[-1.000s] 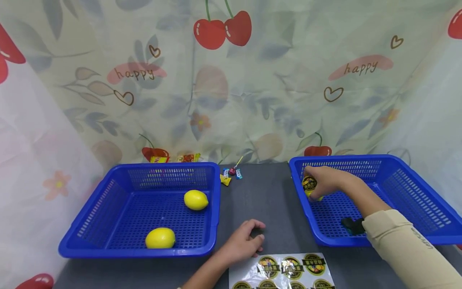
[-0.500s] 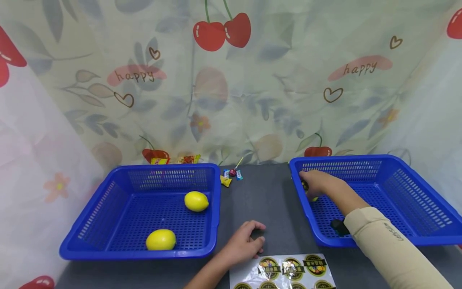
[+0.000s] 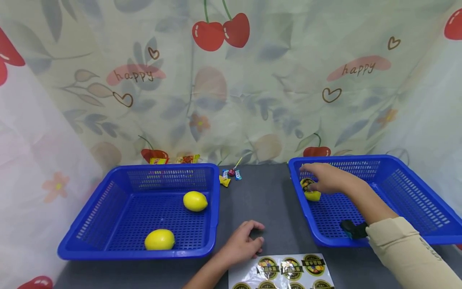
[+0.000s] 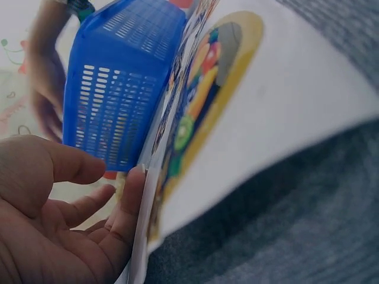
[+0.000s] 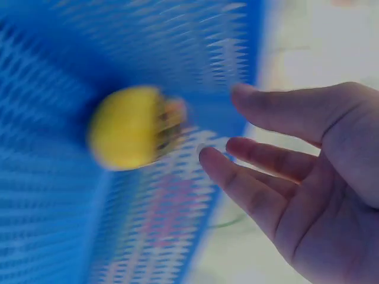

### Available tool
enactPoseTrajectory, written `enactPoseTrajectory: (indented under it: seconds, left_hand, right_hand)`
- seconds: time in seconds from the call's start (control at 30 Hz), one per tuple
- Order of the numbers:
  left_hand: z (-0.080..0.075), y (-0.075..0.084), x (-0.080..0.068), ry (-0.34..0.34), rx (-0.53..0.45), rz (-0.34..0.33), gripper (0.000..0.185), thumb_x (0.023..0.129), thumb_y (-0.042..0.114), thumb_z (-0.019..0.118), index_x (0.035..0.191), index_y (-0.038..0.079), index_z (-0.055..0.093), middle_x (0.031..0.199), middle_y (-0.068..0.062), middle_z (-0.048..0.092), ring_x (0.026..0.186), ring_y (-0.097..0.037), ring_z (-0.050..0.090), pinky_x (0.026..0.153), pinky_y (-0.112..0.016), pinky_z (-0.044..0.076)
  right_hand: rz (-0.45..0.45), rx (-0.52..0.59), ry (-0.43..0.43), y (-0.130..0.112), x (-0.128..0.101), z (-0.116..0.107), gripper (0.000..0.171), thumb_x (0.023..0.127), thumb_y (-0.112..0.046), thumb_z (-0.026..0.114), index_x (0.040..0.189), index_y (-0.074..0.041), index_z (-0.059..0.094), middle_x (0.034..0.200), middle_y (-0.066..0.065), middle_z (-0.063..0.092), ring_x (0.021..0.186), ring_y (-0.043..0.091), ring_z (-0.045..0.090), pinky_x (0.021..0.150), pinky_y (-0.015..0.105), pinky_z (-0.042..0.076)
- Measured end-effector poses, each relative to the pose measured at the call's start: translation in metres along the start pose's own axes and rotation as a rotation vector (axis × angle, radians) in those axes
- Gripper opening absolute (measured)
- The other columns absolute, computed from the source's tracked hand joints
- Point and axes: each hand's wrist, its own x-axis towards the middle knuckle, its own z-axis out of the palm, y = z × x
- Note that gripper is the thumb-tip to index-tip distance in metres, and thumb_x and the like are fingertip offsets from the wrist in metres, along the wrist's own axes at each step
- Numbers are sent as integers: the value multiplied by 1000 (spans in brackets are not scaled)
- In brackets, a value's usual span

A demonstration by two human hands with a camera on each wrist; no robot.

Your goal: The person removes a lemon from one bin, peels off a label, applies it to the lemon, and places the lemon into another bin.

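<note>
Right wrist view is motion-blurred: I can't read the label on the stickered lemon (image 5: 133, 125). Sticker sheet (image 3: 285, 271) is cut off by the bottom edge. Candies (image 3: 231, 175) too small to identify.

left hand (image 3: 242, 245): loosely curled, resting | right hand (image 3: 323, 178): fingers spread, extended

SITE: staged sorting booth | BACKDROP: cherry-print curtain (image 3: 231, 80) on three sides | SURFACE: grey bench (image 3: 267, 200) | FIXTURES: two blue baskets (image 3: 140, 245), sticker sheet (image 3: 281, 271)
</note>
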Motion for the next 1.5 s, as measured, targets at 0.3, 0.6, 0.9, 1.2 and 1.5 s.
enactPoseTrajectory:
  seconds: [0.3,0.6,0.9,1.2,1.5]
  left_hand:
    - [-2,4,-1,-20,27,10,27,91,5,66,118,2,62,106,-10,54,57,-9,59,51,-23,50]
    - [-39,68,-27,-195,155,171,28,100,19,60,127,21,61,132,-2,54,100,-8,63,83,-27,51]
    - [-151,122,-19,47,538,81,32,101,24,61,132,12,60,128,-6,61,112,-26,62,90,-46,53]
    - [-184,78,48,-245,947,-436,49,93,30,73,133,6,61,129,-13,61,111,-30,59,93,-50,50]
    - [-169,49,64,-380,993,-450,47,78,27,88,116,15,64,113,-5,61,102,-24,55,93,-47,48]
  right_hand:
    - [-297,72,156,-75,-55,-8,44,93,-8,72,135,-5,59,116,4,65,98,19,64,76,36,56]
    - [-266,180,-102,-95,-87,84,12,88,-21,78,95,-24,68,84,-20,61,71,-3,55,60,27,50]
    - [-106,119,-122,-75,-99,132,24,80,-30,83,86,-27,61,76,-19,49,64,1,44,57,30,42]
    - [-70,170,-140,-65,-101,139,32,81,-37,83,88,-27,53,76,-17,46,65,2,42,58,28,37]
    - [-18,262,-188,-61,-92,147,44,75,-19,88,85,-22,45,69,-13,38,60,4,35,54,32,29]
